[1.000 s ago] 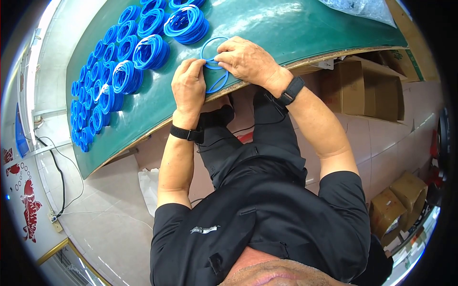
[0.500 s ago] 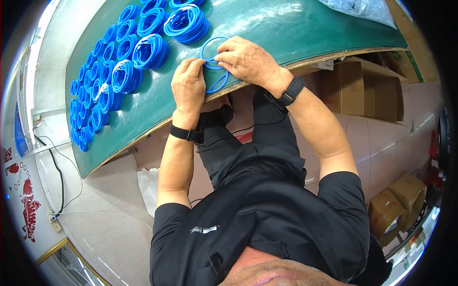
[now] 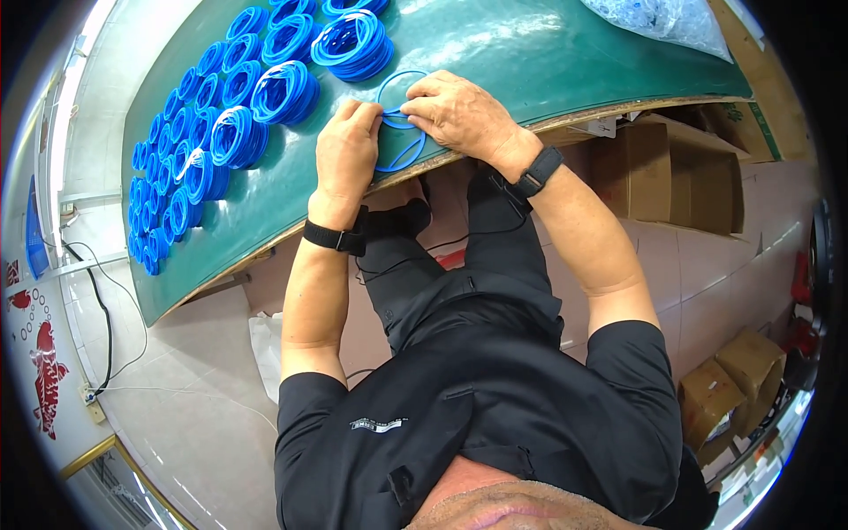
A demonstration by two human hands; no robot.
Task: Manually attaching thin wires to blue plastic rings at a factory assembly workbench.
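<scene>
Near the table's front edge, my left hand [image 3: 346, 152] is closed in a pinch on a thin blue cord [image 3: 395, 168] bent into loops. My right hand [image 3: 461, 117] pinches the same cord just to the right, thumb against fingers. One loop stands out beyond the fingertips and another hangs toward the table edge. The cord crosses between both sets of fingertips; its ends cannot be made out. Several blue coils [image 3: 287, 94] of similar cord lie in rows on the green tabletop [image 3: 495, 62], left of and beyond my left hand.
A clear plastic bag [image 3: 662, 25] lies at the table's far right. Under the right side of the table sits an open cardboard box [image 3: 649, 168]. More cardboard boxes [image 3: 711, 397] stand on the floor at the lower right. A black cable [image 3: 108, 327] runs along the left wall.
My left hand and forearm have shifted slightly left, with the fingertips still by the cord. The right hand stays almost in place. The whole view has shifted a little.
</scene>
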